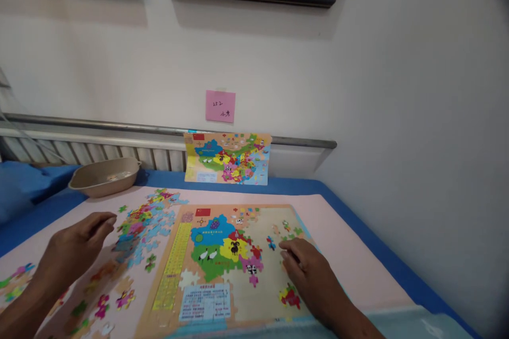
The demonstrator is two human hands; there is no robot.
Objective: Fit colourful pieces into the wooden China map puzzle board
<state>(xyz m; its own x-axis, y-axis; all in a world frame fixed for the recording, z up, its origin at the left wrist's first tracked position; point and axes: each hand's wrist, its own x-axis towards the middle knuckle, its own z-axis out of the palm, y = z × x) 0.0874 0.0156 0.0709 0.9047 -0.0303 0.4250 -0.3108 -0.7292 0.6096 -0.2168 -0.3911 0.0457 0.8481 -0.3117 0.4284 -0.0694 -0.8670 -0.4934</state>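
Note:
A partly assembled jigsaw puzzle [234, 246] of a cartoon map lies on the table, its left side joined and its right side mostly bare backing. My right hand [308, 270] is over that bare area, thumb and index finger bent close together. Just left of its fingertips lies a small blue puzzle piece [271, 243], apart from them. Below is a red and yellow cluster of pieces [290, 296]. My left hand [77, 246] hovers by a pile of loose puzzle pieces [143, 222], its fingers curled and thumb near index. Whatever either hand pinches, if anything, is hidden.
A folded reference picture [227, 159] leans against the wall below a metal rail [306, 142]. At the back left stands a beige basin [104, 179] with something in it. More loose pieces [102, 304] lie at the front left. Light-blue cloth [413, 323] covers the front right edge.

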